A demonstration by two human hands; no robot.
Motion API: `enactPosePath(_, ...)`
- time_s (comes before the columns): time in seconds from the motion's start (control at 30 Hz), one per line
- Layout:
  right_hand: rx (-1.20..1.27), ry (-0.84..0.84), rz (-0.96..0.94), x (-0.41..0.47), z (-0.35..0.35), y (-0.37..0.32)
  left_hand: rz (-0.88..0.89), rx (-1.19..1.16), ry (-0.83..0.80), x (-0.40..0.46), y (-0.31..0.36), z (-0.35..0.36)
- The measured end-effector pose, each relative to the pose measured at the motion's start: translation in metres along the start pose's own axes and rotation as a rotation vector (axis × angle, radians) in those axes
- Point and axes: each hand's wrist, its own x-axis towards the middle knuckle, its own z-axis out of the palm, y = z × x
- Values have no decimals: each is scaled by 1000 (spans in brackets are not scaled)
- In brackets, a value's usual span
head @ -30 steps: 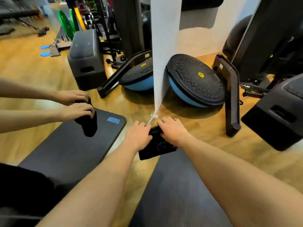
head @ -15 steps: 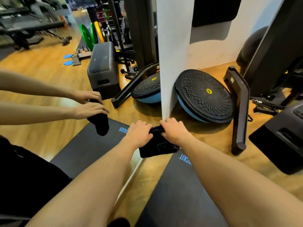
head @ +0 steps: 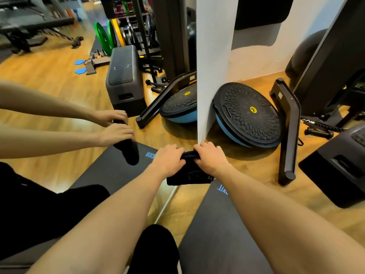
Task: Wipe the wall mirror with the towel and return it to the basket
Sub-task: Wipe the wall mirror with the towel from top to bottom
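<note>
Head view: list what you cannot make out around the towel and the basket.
- Basket: nowhere in the head view, so its place is unknown.
- Towel: its upper edge is bunched under the left hand and right hand; its full size is hidden.
- Mat lettering: cut off by the right forearm.
- Mirror: smudges too faint to tell.

Wooden floor (head: 246,171) under black mat (head: 217,234), blue balance dome (head: 246,115), black step (head: 339,171).

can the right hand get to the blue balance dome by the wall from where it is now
Probably yes. The right hand grips the dark towel together with the left hand, and only bare wood floor lies between it and the balance dome. It would have to let go of the towel first.
</note>
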Motion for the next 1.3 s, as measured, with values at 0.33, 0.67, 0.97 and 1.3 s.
enactPosePath(0.33, -28, 47, -112, -26, -233, -73, -60, -102, 92, -85, 19, -226)
enactPosePath(0.67, -4, 84, -330, -73, -406, -153, -379, -214, 219, -194, 56, -393)
enactPosePath(0.97, 117, 365, -651, -95, -498, -259, -639, 340, 532, -316, 61, -515)
enactPosePath(1.3, 468, 821, -1045, -62, -632, -435, -793, 616, 1044, -431, -15, -673)
